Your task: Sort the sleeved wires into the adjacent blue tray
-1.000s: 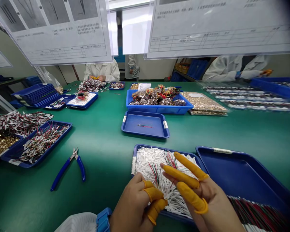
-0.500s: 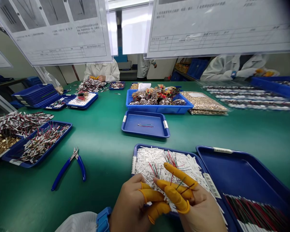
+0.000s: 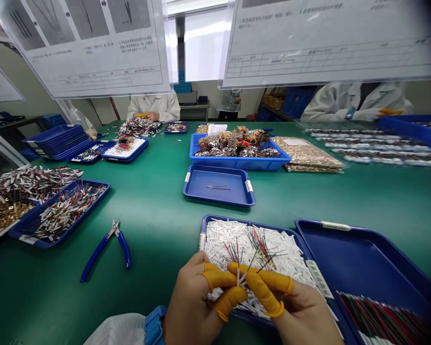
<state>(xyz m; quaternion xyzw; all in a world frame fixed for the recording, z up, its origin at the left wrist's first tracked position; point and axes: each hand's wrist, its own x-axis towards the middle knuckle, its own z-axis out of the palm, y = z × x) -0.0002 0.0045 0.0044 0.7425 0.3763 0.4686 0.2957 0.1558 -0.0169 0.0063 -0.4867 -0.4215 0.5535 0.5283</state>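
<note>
Over the near edge of a blue tray [image 3: 301, 239] filled with small white tubes [image 3: 233, 230], both my hands meet with yellow finger cots on. My left hand [image 3: 197, 297] pinches a thin white tube [image 3: 238, 274] between thumb and forefinger. Opposite it, my right hand [image 3: 294, 302] closes thumb and forefinger on thin wires [image 3: 252, 258] whose dark ends stick up. White ends show between the two sets of fingertips, where the exact contact is partly hidden. Red, green and dark wires [image 3: 260, 242] lie in a bunch on the tubes just beyond my fingers.
Blue-handled cutters [image 3: 95, 258] lie opened at left. A shallow tray [image 3: 197, 194] with a few wires is ahead, before a box [image 3: 215, 163] of bundled parts. At right another tray [image 3: 355, 249] holds red and dark wires [image 3: 380, 316]. Co-workers [image 3: 154, 108] sit across the table.
My right fingers, spread with the forefinger raised before, have come down into a pinch. A white tube with wires now stands visible between my hands.
</note>
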